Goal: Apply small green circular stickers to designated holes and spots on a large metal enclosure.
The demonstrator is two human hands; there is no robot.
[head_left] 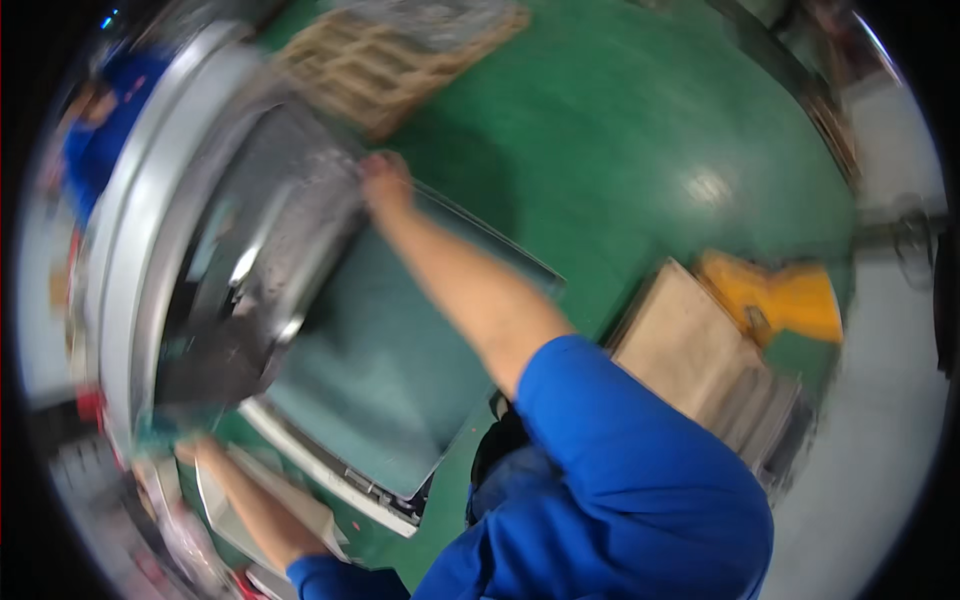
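A dark, glossy, see-through sheet slants across the front of a machine with a pale silver curved frame. At the sheet's far right edge, my right hand is closed on it, arm stretched out. My left hand is low on the left, by the near end of the sheet and a teal see-through corner; its fingers are smeared by motion. Below the sheet lies a flat grey-green panel with a pale front rail. Blur and reflections hide where the sheet ends.
A wooden pallet with wrapped material stands on the green floor at the back. To my right are a tan board and a yellow object. A person in blue is beyond the machine. White sheet material lies near my left forearm.
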